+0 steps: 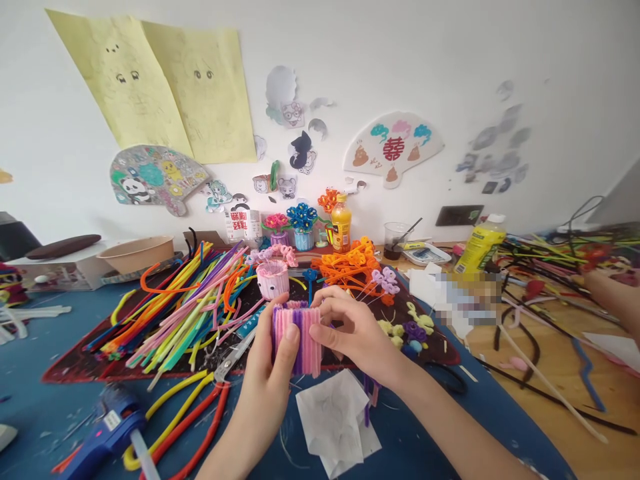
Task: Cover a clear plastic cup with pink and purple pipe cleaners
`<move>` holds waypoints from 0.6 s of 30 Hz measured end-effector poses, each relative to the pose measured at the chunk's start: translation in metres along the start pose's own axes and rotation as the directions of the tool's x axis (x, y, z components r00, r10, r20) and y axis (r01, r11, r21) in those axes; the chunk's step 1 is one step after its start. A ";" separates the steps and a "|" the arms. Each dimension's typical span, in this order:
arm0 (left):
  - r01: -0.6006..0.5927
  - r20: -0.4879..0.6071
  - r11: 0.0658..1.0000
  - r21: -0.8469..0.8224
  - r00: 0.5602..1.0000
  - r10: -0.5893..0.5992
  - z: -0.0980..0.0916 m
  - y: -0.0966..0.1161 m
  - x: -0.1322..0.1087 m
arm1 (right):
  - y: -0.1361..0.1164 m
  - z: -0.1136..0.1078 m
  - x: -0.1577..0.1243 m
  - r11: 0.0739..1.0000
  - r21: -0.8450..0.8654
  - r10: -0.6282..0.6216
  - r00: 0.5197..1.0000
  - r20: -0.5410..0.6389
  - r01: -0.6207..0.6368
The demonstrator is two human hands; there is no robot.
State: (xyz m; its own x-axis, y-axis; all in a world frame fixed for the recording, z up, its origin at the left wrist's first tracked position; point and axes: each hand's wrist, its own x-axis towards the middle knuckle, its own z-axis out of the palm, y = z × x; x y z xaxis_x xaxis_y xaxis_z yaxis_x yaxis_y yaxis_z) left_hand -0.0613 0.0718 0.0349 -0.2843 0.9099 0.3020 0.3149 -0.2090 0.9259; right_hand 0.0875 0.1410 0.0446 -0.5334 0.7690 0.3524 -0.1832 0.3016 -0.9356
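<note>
Both my hands hold a small cup wrapped in pink and purple pipe cleaners above the blue mat. My left hand grips its left side, thumb pressed on the front. My right hand closes on its right side and top rim, fingers curled over it. Just behind stands a finished pink cup with eyes. A crumpled white paper lies below my hands.
A pile of coloured pipe cleaners covers the dark tray at left. A blue glue gun lies at lower left, scissors beside my left hand. Orange pipe-cleaner flowers, a juice bottle and a yellow glue bottle stand behind. Another person's arm is at right.
</note>
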 end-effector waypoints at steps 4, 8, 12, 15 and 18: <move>0.011 -0.007 1.000 -0.030 1.000 -0.011 0.002 -0.001 0.000 | 0.001 0.004 0.000 0.984 0.169 0.059 0.998 0.026 -0.062; 0.012 0.010 0.999 -0.043 1.000 -0.012 0.004 -0.001 0.000 | 0.003 0.003 0.001 0.977 0.203 0.051 0.997 0.056 -0.061; 0.026 -0.035 0.997 -0.070 0.999 -0.028 0.002 -0.002 0.001 | 0.006 0.002 0.002 0.989 0.145 0.007 0.997 0.072 -0.018; 0.040 -0.039 0.993 -0.107 0.998 -0.044 0.001 -0.002 0.002 | 0.008 0.002 0.002 0.988 0.154 -0.032 0.991 0.128 0.012; 0.051 -0.035 0.991 -0.127 0.998 -0.055 0.001 -0.001 0.002 | 0.010 0.000 0.001 0.987 0.158 -0.061 0.982 0.176 0.033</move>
State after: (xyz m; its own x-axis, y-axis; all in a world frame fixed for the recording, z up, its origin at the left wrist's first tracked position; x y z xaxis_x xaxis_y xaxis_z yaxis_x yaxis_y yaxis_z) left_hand -0.0616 0.0744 0.0343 -0.3324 0.9072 0.2579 0.1821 -0.2065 0.9613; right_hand 0.0847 0.1448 0.0360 -0.6583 0.6378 0.3998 -0.3292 0.2337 -0.9149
